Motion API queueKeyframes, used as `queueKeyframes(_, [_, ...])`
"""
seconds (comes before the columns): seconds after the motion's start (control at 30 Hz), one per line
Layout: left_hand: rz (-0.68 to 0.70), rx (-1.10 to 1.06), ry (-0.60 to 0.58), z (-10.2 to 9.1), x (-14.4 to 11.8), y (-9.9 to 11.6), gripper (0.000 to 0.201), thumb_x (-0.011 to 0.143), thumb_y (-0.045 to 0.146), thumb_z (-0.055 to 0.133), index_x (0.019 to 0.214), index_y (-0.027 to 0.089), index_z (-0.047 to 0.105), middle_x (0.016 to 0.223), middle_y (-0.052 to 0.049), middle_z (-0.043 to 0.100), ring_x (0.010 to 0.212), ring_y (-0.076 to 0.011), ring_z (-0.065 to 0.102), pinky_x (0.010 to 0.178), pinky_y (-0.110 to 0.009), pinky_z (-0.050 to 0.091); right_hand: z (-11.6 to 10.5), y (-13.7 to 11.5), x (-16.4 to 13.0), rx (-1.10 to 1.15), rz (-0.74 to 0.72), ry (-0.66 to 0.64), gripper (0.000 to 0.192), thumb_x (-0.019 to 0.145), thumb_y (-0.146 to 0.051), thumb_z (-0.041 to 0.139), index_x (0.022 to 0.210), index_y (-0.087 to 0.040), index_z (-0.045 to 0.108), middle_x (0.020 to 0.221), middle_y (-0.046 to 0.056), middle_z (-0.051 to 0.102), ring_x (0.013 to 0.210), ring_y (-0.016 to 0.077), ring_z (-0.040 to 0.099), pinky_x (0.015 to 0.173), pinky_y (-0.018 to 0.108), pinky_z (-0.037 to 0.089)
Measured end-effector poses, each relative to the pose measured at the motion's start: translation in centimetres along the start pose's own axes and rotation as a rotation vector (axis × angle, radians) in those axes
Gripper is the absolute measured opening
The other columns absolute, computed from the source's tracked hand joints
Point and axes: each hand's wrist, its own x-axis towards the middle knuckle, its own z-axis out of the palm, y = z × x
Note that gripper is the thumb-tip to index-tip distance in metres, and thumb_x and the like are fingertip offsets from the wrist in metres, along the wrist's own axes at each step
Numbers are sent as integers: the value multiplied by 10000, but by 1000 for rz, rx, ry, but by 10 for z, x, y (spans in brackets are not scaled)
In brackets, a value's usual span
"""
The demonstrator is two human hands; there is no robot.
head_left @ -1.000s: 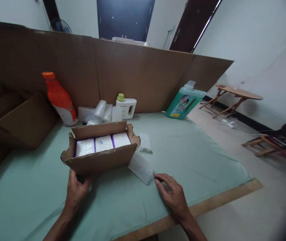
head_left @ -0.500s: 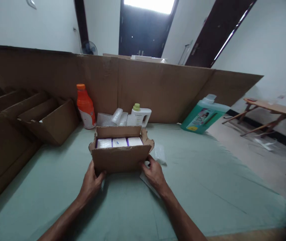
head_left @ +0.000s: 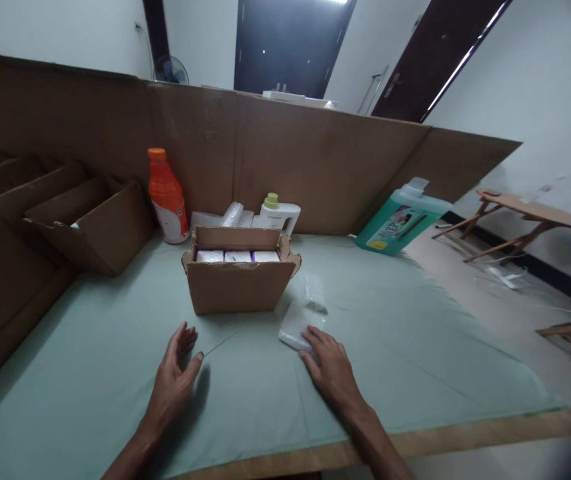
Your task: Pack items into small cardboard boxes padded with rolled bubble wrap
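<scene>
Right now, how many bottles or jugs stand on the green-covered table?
3, all along the cardboard backdrop: an orange bottle at left, a white jug with a green cap behind the open box, a teal detergent jug at right. Others may be hidden.

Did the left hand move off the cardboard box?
Yes. The left hand let go of the cardboard box and drew back toward the person; it now hovers, open, over the green cloth.

Three bottles [head_left: 167,195], three packs [head_left: 238,256].
</scene>
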Motion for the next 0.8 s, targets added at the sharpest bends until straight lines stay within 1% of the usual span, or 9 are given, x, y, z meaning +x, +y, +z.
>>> queueKeyframes(0.13, [-51, -17, -80, 3, -31, 4, 623, 751, 505, 742, 1264, 173, 622, 1350, -175, 637, 1281, -333, 592, 1127, -493, 429, 3, -38, -1, 543, 227, -34, 368, 894, -516, 574, 1006, -197, 720, 925, 85, 770, 848, 269, 706, 767, 375, 562])
queueKeyframes(0.23, [-137, -187, -139, 13, -39, 17, 902, 639, 532, 827, 1406, 173, 516, 1408, -207, 586, 1274, -352, 589, 1061, -473, 477, 12, -77, 0, 986, 336, -168, 491, 850, -616, 614, 1074, -189, 710, 898, 88, 769, 804, 258, 714, 704, 341, 569])
queueKeyframes(0.3, [-219, -305, -205, 20, -40, 26, 982, 615, 532, 847, 1451, 185, 466, 1368, -201, 611, 1209, -334, 625, 983, -431, 512, 22, -90, -3, 1113, 392, -233, 542, 835, -658, 611, 1091, -191, 711, 935, 108, 773, 844, 274, 724, 718, 359, 578])
queueKeyframes(0.37, [-273, -336, -253, 24, -39, 31, 812, 642, 530, 829, 1324, 165, 583, 1155, -152, 705, 989, -266, 689, 843, -353, 535, 31, -88, -10, 1120, 437, -262, 587, 848, -696, 563, 1110, -189, 699, 1011, 133, 770, 897, 291, 727, 724, 385, 585])
queueKeyframes(0.47, [-289, -272, -225, 25, -38, 32, 485, 649, 501, 818, 941, 133, 701, 768, -31, 671, 640, -135, 576, 615, -242, 451, 31, -72, -26, 879, 426, -79, 581, 883, -665, 542, 1211, -199, 653, 1210, 160, 719, 1042, 303, 695, 783, 412, 584])
queueKeyframes(0.57, [-288, -215, -180, 22, -38, 31, 413, 658, 497, 800, 833, 140, 689, 706, 8, 624, 602, -112, 499, 567, -222, 386, 18, -67, -42, 559, 246, 97, 399, 917, -516, 593, 1185, -234, 680, 1229, 128, 708, 1076, 275, 669, 894, 419, 556])
queueKeyframes(0.63, [-281, -180, -179, 22, -39, 31, 402, 675, 505, 779, 829, 143, 693, 723, 6, 630, 624, -122, 504, 584, -233, 391, 16, -77, -49, 483, 46, 32, 307, 915, -439, 622, 1140, -250, 710, 1171, 106, 732, 1066, 268, 673, 948, 429, 538])
queueKeyframes(0.7, [-267, -162, -193, 24, -41, 32, 373, 684, 486, 768, 819, 145, 702, 713, 8, 631, 627, -127, 502, 600, -244, 396, 24, -92, -49, 453, -116, -87, 399, 844, -422, 714, 1204, -249, 698, 1230, 112, 721, 1137, 297, 653, 1010, 466, 511])
queueKeyframes(0.8, [-297, -221, -221, 28, -45, 34, 301, 662, 417, 763, 797, 153, 715, 670, 13, 628, 637, -142, 521, 642, -262, 421, 48, -108, -39, 445, -114, -171, 576, 751, -425, 786, 1275, -216, 669, 1293, 140, 697, 1168, 344, 638, 1021, 509, 497])
